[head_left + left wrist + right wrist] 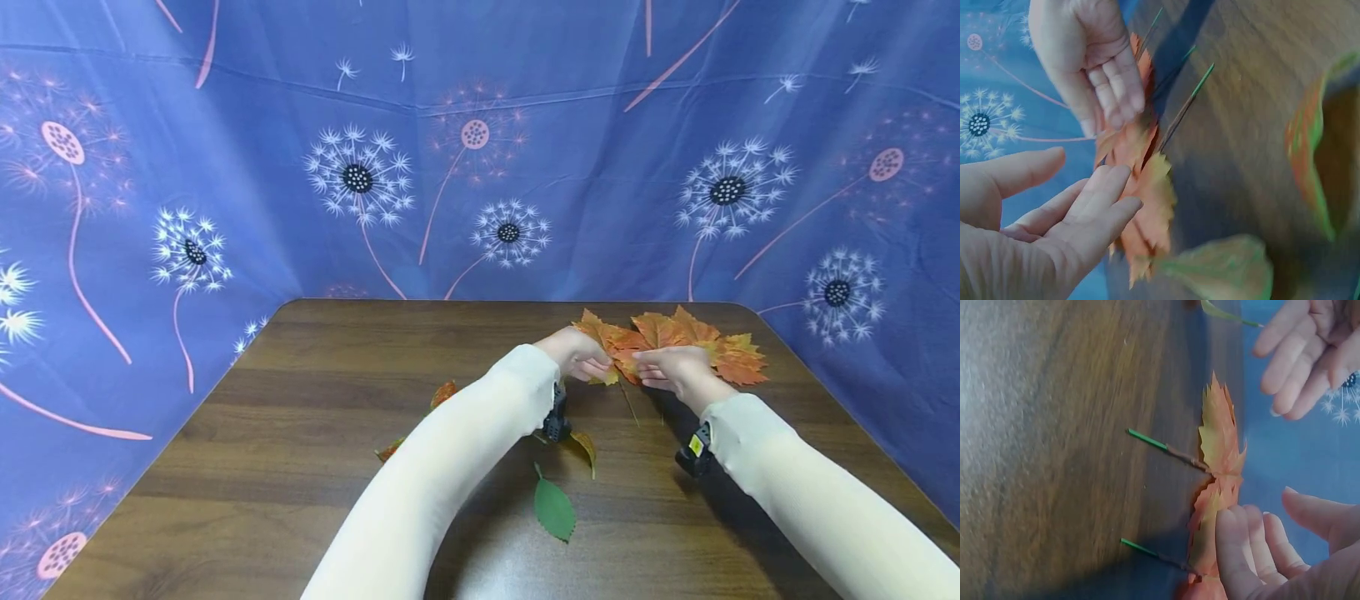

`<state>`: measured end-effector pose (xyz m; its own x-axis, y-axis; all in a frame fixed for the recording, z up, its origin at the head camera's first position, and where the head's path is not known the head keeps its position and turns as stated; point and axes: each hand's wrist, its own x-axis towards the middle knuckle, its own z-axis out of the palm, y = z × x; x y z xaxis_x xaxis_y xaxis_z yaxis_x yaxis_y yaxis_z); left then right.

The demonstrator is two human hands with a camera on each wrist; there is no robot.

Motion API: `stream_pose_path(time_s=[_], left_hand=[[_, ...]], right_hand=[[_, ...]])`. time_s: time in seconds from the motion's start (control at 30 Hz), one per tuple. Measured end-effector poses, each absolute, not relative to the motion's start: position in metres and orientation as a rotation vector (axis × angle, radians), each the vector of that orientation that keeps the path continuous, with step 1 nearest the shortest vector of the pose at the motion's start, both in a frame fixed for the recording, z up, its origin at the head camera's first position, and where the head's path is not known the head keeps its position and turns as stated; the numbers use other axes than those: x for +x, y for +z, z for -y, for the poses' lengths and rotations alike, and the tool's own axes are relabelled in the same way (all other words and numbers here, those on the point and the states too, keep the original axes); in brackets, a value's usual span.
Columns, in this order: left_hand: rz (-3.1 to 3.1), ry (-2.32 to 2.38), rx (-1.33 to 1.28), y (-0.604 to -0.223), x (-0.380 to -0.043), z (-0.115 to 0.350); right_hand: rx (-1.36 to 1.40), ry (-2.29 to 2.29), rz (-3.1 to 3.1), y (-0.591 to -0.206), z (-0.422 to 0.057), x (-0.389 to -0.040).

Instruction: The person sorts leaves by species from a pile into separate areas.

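Orange and yellow maple leaves (731,357) lie in a row along the far right of the table, with thin green-tipped stems pointing toward the front. At the row's left end is my left hand (581,354), its fingers loosely extended beside a maple leaf (1154,194) and nothing pinched between them. My right hand (678,371) is at the middle of the row. In the right wrist view its fingertips (1229,528) rest against a leaf's face, while the thumb stands apart. Another maple leaf (1221,434) rises beside that hand, its stem toward the tabletop.
A green leaf (554,507) lies on the brown wooden table (300,467) near the front middle. Behind it is a curled brownish leaf (584,450). Two reddish leaves (443,393) show partly from behind the left sleeve (450,450). A blue dandelion-print cloth (600,167) hangs around the table.
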<state>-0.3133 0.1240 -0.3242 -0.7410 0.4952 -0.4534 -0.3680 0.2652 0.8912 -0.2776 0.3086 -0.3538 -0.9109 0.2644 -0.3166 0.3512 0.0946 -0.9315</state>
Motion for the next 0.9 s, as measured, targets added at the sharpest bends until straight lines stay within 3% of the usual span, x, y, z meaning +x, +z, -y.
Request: stream_pose_path(time_s=[0.4, 0.9], left_hand=[[-2.119, 1.472, 0.278, -0.299, -0.326, -0.084], [-2.31, 1.307, 0.604, -0.322, -0.317, -0.013]], right_hand=[[0.449, -1.648, -2.529, -0.348, -0.297, -0.274], [0.273, -1.701, -2.512, -0.355, -0.288, -0.27]])
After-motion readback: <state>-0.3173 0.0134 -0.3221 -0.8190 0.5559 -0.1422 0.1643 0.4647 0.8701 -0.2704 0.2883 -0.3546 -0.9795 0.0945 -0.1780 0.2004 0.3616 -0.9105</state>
